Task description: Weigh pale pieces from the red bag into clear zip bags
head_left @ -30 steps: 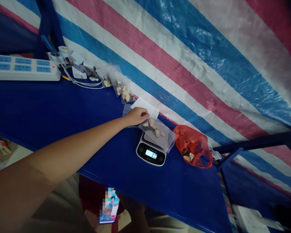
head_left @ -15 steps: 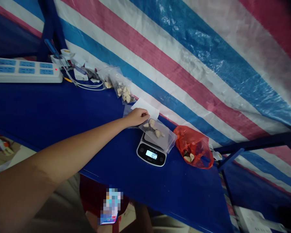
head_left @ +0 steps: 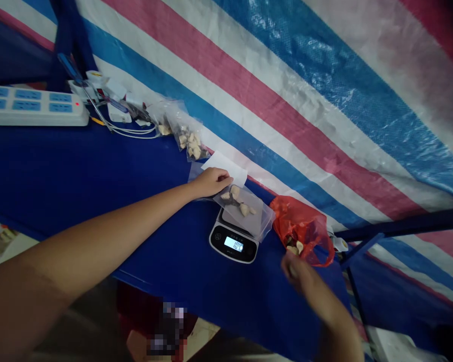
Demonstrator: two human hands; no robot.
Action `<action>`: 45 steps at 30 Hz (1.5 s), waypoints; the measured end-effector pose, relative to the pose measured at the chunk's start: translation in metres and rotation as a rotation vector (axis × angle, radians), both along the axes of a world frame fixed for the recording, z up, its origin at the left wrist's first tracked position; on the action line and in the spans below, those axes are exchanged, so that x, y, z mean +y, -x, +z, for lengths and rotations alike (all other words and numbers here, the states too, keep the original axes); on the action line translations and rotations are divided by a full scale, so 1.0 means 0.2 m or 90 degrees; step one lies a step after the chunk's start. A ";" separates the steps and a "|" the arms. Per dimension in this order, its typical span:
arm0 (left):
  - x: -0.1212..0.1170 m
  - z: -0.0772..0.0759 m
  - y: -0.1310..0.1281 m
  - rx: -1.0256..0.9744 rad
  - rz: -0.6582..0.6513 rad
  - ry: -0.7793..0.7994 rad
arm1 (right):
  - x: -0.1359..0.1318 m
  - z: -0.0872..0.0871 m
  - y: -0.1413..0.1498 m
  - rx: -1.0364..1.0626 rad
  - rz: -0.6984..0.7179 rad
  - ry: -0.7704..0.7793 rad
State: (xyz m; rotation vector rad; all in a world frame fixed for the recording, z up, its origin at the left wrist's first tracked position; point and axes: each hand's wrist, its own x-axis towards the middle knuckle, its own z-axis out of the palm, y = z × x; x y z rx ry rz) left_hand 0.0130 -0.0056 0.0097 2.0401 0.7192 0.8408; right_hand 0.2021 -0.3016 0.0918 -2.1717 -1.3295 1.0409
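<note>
A clear plastic bag (head_left: 262, 217) with pale, irregular chunks (head_left: 244, 208) and some darker bits in it lies over a small kitchen scale (head_left: 232, 246) with a lit display. My left hand (head_left: 212, 182) is closed at the bag's left edge, fingers curled; its fingertips are partly hidden. To the right of the scale sits a red plastic bag (head_left: 298, 216), its mouth towards me, with pale pieces (head_left: 296, 247) showing. My right hand (head_left: 298, 271) is just in front of that mouth, its fingers smeared by motion.
White paper (head_left: 226, 168) lies behind my left hand. Filled clear bags (head_left: 191, 141), cables (head_left: 132, 131), a screwdriver (head_left: 85, 88) and a power strip (head_left: 33, 106) stand along the back left of the blue table (head_left: 109, 176). A striped tarp (head_left: 256, 90) hangs behind.
My right hand has come into view from the lower right and reached the red bag. My left hand stays at the clear bag. The scale's reading has shifted slightly.
</note>
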 end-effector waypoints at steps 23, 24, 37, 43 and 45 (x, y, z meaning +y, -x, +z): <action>0.03 -0.04 -0.02 -0.057 -0.002 0.085 | 0.25 -0.21 -0.17 0.105 -0.245 -0.237; 0.03 -0.04 -0.02 -0.057 0.000 0.084 | 0.25 -0.21 -0.17 0.110 -0.239 -0.236; -0.03 0.01 -0.02 -0.016 0.005 0.039 | 0.37 -0.20 -0.06 0.143 -0.196 -0.231; -0.04 0.01 -0.02 -0.022 0.036 0.034 | 0.35 -0.21 -0.08 0.255 -0.270 -0.306; -0.03 0.00 -0.02 -0.033 0.038 0.032 | 0.33 -0.22 -0.12 0.270 -0.317 -0.323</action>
